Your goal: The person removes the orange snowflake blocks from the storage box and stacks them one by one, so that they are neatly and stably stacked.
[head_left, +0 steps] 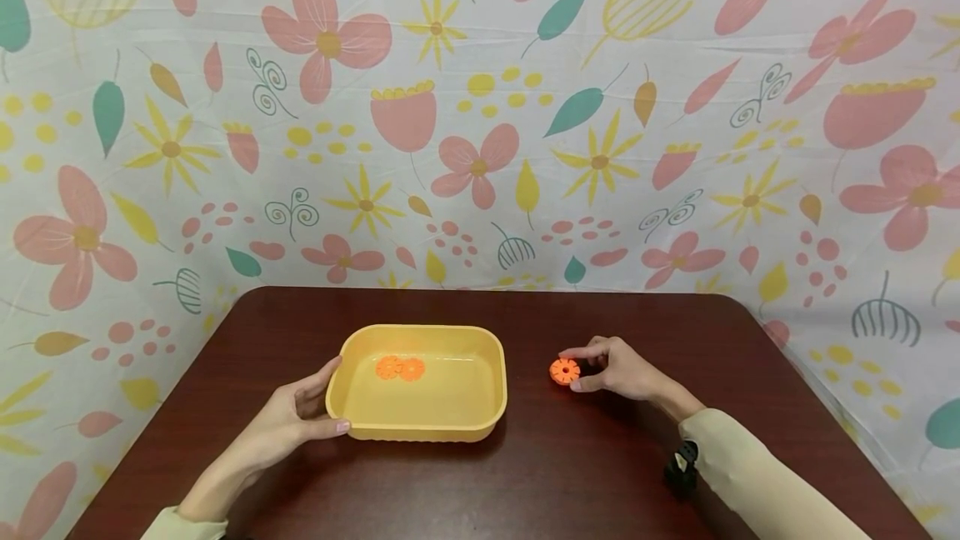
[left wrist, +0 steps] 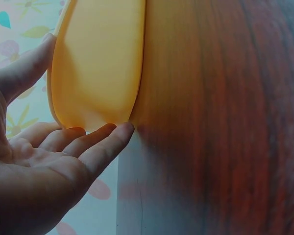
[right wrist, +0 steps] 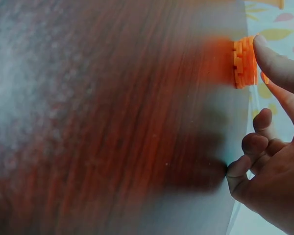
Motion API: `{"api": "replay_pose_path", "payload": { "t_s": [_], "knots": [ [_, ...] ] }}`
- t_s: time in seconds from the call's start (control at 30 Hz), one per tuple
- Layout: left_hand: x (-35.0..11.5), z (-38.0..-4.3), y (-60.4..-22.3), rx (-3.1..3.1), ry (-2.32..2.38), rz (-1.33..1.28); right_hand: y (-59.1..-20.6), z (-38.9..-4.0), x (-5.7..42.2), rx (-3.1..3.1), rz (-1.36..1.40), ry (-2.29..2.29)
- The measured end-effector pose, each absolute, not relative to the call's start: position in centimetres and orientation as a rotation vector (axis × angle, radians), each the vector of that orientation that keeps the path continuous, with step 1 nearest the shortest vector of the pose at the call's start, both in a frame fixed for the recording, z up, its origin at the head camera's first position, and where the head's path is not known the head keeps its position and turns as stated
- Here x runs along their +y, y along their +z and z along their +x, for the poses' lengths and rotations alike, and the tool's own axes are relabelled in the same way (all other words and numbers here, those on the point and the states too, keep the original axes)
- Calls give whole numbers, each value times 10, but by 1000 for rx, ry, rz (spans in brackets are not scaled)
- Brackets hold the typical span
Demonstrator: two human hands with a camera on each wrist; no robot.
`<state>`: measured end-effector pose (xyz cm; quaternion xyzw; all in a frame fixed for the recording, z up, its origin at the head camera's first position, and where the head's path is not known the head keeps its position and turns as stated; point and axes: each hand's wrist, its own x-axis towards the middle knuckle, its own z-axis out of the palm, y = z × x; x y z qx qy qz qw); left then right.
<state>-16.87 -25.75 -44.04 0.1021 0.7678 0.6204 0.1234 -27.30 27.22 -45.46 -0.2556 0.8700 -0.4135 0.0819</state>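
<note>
At the left end of a yellow plastic basin (head_left: 420, 432), my left hand (head_left: 281, 427) holds its wall, the thumb at the near left corner and the fingers along the left side. The left wrist view shows that hand (left wrist: 49, 161) against the basin's end (left wrist: 100, 63). Inside the basin lie two flat orange notched discs (head_left: 400, 368), side by side. To the right, my right hand (head_left: 618, 369) pinches a small stack of orange notched discs (head_left: 565, 372) between thumb and forefinger. In the right wrist view the stack (right wrist: 244, 63) appears to sit on the table.
The dark red-brown wooden table (head_left: 525, 482) has rounded far corners. Behind it and along both sides hangs a white cloth (head_left: 480, 248) printed with flowers and leaves. A black device (head_left: 681, 469) is strapped on the right wrist, over a pale sleeve.
</note>
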Motion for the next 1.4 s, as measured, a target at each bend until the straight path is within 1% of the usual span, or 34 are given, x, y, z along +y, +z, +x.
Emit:
{"api": "replay_pose_path", "payload": {
  "t_s": [0.33, 1.4],
  "knots": [
    [-257, -168, -440, 2236, 1809, 296, -452, -271, 270, 2627, -801, -1199],
    [-258, -168, -440, 2232, 1812, 298, -450, -273, 270, 2671, -751, -1123]
  ]
}}
